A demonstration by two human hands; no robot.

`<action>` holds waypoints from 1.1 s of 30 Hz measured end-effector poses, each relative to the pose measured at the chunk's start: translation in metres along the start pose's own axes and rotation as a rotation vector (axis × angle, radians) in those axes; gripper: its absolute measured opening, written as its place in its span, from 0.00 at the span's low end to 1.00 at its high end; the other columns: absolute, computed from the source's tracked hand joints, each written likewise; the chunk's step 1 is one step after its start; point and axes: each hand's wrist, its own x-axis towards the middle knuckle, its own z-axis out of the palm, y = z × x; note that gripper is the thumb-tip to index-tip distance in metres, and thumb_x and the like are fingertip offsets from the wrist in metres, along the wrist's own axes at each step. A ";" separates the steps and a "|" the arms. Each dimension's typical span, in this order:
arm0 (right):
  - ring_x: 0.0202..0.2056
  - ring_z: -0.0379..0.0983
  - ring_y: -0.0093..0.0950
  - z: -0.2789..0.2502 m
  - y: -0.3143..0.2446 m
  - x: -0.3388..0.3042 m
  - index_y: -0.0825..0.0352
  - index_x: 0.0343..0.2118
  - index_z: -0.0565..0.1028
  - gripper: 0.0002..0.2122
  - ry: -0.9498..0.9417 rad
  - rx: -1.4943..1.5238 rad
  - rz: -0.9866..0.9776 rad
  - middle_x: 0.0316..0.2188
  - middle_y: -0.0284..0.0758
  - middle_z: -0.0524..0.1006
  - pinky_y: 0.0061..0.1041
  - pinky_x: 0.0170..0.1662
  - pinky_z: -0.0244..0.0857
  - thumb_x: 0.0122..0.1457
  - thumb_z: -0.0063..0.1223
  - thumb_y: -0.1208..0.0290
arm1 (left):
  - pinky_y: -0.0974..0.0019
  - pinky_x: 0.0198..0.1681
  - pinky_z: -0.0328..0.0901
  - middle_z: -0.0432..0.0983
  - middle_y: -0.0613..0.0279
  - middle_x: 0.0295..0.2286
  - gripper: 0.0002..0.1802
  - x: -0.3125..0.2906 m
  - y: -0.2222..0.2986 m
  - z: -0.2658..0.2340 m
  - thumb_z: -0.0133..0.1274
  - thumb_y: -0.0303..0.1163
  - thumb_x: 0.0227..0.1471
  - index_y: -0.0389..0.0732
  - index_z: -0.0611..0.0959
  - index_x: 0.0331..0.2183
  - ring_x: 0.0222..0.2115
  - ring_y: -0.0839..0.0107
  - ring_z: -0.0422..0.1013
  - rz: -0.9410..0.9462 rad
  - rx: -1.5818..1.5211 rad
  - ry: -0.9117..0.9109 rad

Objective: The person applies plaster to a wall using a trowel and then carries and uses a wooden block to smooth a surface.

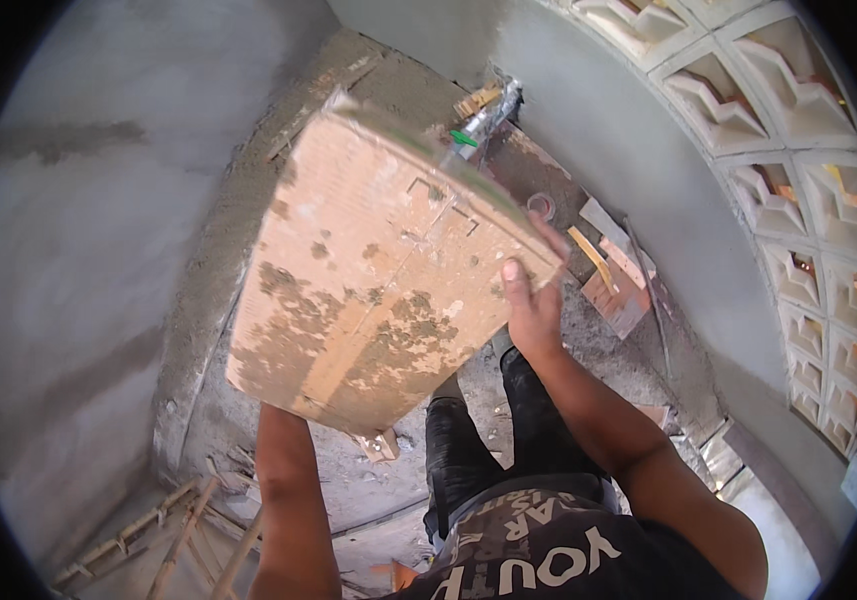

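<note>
A large tan cardboard box [358, 240], spotted with dark, damp-looking stains, is held up tilted in front of my legs. My right hand [536, 305] grips its right end, the thumb lying on the upper face and the fingers round the edge. From the lower left my left forearm runs up beneath the box, which hides that hand and its fingers. A strip of tape crosses the box's stained face. Just beyond its far edge, a pipe with a green-handled valve [463, 138] is partly covered by the box.
Rough plastered walls rise on the left and right. Pale patterned vent blocks [788, 80] line the right wall. Along its foot lie wood offcuts [591, 257], a roll of tape [541, 206] and a thin rod [648, 290]. Wooden sticks [185, 540] are piled at the lower left.
</note>
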 end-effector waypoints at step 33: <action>0.63 0.55 0.50 -0.074 0.258 0.010 0.62 0.64 0.54 0.41 -0.259 -0.530 0.367 0.64 0.49 0.54 0.41 0.64 0.55 0.51 0.64 0.54 | 0.47 0.65 0.45 0.41 0.49 0.66 0.48 0.142 -0.154 0.103 0.58 0.47 0.54 0.46 0.51 0.66 0.66 0.48 0.43 0.209 1.449 0.005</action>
